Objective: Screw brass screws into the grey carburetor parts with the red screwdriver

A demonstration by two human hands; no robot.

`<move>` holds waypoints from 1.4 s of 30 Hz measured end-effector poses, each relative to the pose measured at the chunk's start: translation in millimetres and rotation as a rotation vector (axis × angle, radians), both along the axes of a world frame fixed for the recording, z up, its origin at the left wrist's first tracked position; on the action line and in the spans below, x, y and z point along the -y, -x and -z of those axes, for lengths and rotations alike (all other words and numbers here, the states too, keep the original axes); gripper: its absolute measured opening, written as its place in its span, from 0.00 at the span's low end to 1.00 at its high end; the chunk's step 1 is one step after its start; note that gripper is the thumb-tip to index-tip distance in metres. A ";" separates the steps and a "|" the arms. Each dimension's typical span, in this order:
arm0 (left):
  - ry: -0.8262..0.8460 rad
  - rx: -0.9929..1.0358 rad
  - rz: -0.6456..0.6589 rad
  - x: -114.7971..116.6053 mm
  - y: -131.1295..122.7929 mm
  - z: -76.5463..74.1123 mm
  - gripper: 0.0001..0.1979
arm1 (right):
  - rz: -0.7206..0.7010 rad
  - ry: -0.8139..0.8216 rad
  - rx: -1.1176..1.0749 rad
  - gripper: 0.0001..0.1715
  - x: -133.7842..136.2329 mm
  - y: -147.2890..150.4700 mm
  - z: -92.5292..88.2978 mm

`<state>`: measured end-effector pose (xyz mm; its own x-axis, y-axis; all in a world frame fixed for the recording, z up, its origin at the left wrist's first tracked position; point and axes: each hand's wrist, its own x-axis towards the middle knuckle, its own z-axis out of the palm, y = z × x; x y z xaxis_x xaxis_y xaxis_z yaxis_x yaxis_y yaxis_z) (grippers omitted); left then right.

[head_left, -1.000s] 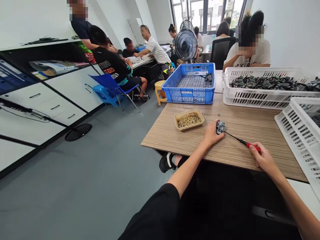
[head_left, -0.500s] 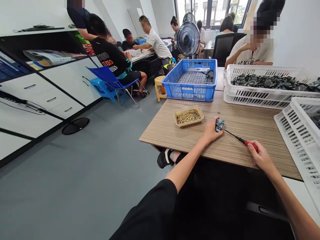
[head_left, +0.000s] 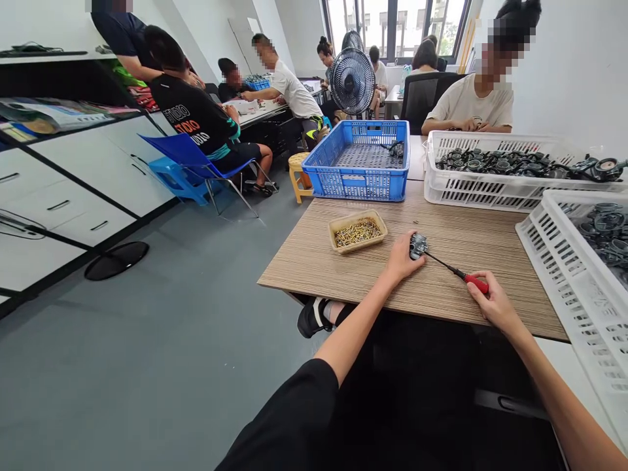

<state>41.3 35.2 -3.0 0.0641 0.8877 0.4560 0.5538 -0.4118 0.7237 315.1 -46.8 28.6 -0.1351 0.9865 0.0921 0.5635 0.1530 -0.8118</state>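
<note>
Left hand (head_left: 403, 255) clamps small part (head_left: 418, 245); right hand (head_left: 490, 304) grips screwdriver (head_left: 454, 269); screw tray (head_left: 357, 231) beside.

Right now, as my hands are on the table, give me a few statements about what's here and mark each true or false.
1. The left hand holds a small part down on the table. True.
2. The right hand grips a hammer. False: it grips a red-handled screwdriver, whose tip is at the part.
3. The screw tray lies to the right of the part. False: it lies to its left.
4. The blue basket holds only a few dark items at its far corner. True.
5. The far white basket is empty. False: it is full of dark round parts.
</note>
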 end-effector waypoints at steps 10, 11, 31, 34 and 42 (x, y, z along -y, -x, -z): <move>0.007 -0.001 -0.007 -0.3 0.0 -0.3 0.38 | 0.014 -0.001 0.034 0.27 -0.8 1.5 -5.7; 0.002 0.003 -0.005 -0.1 0.0 -0.5 0.38 | 0.024 -0.010 0.038 0.27 -0.5 2.0 -6.3; 0.016 0.002 -0.012 3.2 1.5 -4.0 0.37 | 0.017 0.029 0.027 0.28 1.5 3.4 -6.3; 0.016 -0.002 -0.004 3.7 1.8 -4.1 0.37 | 0.019 -0.003 0.032 0.27 1.7 3.5 -7.5; 0.024 0.019 -0.015 3.8 1.9 -2.6 0.36 | 0.012 0.071 0.003 0.27 1.1 1.6 -5.5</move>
<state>39.4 31.4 -0.4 0.0428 0.8993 0.4352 0.5460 -0.3858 0.7437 313.5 -47.9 34.1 -0.1237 0.9921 0.0213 0.5673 0.0883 -0.8188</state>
